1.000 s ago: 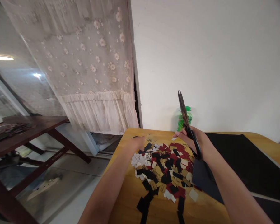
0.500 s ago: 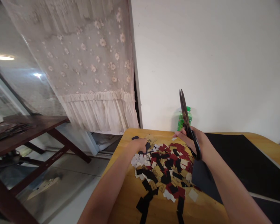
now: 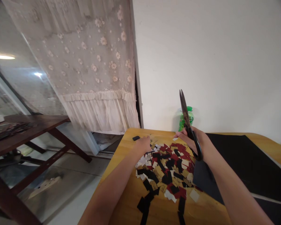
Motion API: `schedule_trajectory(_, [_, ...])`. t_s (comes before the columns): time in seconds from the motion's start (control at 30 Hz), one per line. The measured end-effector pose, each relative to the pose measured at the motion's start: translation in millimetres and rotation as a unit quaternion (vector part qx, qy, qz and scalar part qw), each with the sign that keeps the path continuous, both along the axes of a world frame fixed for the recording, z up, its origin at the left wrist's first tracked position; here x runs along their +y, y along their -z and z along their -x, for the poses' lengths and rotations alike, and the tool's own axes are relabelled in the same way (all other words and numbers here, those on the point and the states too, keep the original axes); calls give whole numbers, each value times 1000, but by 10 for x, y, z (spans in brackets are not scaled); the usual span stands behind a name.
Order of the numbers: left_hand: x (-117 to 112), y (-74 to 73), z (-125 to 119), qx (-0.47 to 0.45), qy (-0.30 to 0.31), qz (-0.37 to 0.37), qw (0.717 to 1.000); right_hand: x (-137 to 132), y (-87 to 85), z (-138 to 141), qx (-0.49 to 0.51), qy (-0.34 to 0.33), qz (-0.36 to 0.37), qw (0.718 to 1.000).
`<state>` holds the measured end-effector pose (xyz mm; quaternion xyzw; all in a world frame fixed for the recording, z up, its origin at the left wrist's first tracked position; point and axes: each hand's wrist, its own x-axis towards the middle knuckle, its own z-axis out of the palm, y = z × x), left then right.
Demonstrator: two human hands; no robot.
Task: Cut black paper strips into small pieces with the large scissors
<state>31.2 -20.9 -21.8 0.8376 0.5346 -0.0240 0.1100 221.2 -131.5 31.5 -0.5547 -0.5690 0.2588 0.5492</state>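
Observation:
My right hand (image 3: 194, 141) is closed round the black handles of a large pair of scissors (image 3: 186, 122), whose nearly closed blades point upward. A pile of small cut paper pieces (image 3: 168, 170) in black, red, tan and white lies on the yellow wooden table (image 3: 131, 193) between my hands. My left hand (image 3: 143, 144) rests at the pile's far left edge, fingers curled down onto the pieces; what it grips, if anything, is hidden. One black piece (image 3: 136, 138) lies apart near the table's far left corner.
A large black sheet (image 3: 243, 162) covers the table's right side, and a darker grey sheet (image 3: 201, 175) lies under my right forearm. A green plastic bottle (image 3: 186, 118) stands against the white wall. A dark wooden table (image 3: 30, 128) and a lace curtain (image 3: 93, 68) are on the left.
My left hand has shifted slightly right and toward the pile, uncovering the lone black piece at the corner. The scissors and right hand have barely moved.

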Motion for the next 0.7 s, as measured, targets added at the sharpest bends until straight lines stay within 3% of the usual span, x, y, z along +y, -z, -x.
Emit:
schedule_trajectory(0.23, [36,-20,20,32,5,-12,999,7,-5,-19,-12,12,3,1000])
schedule_trajectory(0.47, [127,-60,142,-3,51,-11,999,13,-2,-37,-13,12,10,1000])
schedule_trajectory(0.7, [185,-143,266,10,24,-3,1000,4,-9,-13,-18,14,9,1000])
